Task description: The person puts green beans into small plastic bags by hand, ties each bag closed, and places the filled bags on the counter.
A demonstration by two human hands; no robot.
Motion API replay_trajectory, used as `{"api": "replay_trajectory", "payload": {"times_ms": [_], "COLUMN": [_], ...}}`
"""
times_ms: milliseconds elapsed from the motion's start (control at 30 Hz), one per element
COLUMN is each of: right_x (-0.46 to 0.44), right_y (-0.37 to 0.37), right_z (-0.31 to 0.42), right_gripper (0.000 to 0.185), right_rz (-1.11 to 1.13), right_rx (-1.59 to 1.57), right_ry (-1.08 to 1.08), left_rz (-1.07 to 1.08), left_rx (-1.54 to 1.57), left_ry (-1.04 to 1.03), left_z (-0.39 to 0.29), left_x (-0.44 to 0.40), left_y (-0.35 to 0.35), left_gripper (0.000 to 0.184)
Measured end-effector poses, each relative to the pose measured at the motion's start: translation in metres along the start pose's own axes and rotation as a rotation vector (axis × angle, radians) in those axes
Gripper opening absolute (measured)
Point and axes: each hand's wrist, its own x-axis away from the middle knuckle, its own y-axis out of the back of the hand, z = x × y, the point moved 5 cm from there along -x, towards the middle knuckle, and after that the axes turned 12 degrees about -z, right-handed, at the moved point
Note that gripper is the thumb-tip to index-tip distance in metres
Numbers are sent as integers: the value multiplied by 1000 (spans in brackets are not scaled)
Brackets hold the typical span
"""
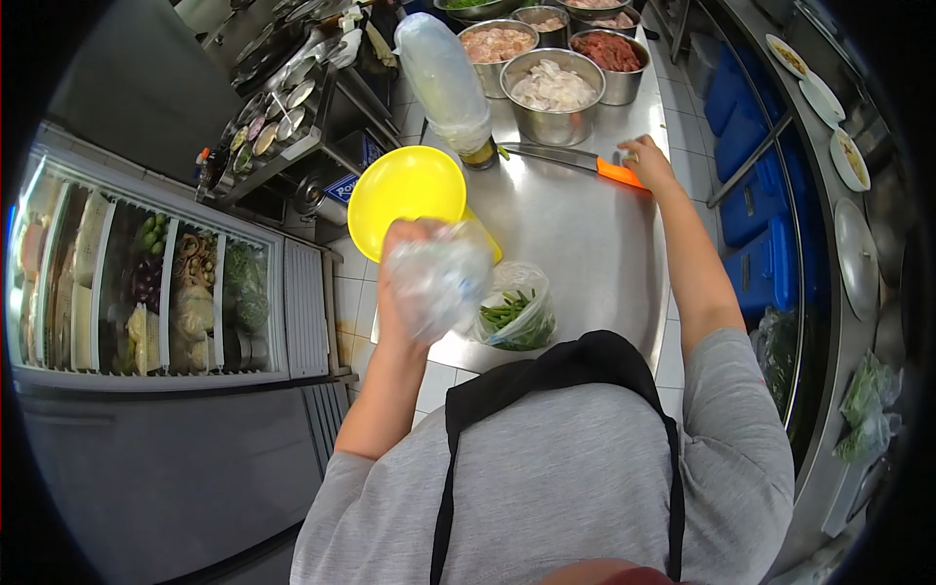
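My left hand (pixel 398 255) is closed around a crumpled clear plastic bag (pixel 441 278), blurred by motion, which hides part of the fingers. Behind that hand is a round yellow bowl (pixel 405 195) at the table's left edge. My right hand (pixel 647 164) is at the orange handle of a knife (pixel 622 175) lying flat on the steel table (pixel 585 253). Its fingers are curved but apart, above the handle; whether they touch it is hard to tell. Nearest my body, an open clear bag (pixel 531 312) holds cut green vegetables (pixel 507 314).
Steel pots of pale pieces (pixel 554 117) and red meat (pixel 614 86) crowd the table's far end. A tall plastic-wrapped container (pixel 444 78) stands beside them. At left is a glass-topped fridge (pixel 175 292); at right, blue bins (pixel 760 263) sit below a shelf with dishes (pixel 848 161).
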Motion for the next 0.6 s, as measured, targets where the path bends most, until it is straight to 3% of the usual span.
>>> {"api": "replay_trajectory", "payload": {"times_ms": [167, 233, 267, 333, 400, 533, 600], "right_x": [-7, -7, 3, 8, 7, -3, -4], "right_y": [-8, -4, 2, -16, -55, -99, -111], "right_z": [13, 40, 76, 131, 158, 188, 190], "right_gripper": [9, 9, 9, 11, 15, 19, 20], "right_rz": [10, -290, -362, -94, 20, 16, 50], "right_rx": [98, -137, -316, -298, -283, -216, -94], "right_ry": [-33, 3, 71, 194, 267, 366, 313], "left_rz": [-219, -319, -321, -330, -388, -125, -213], "left_rx": [-151, -236, -206, -183, -187, -138, -153], "left_ry": [-96, -119, -106, -83, -49, -51, -49], "left_z": [-42, -50, -52, -50, -39, -37, -41], "left_x": [28, 33, 34, 36, 32, 30, 34], "left_y": [54, 61, 61, 63, 66, 43, 53], "left_gripper": [35, 36, 28, 21, 21, 21, 21]}}
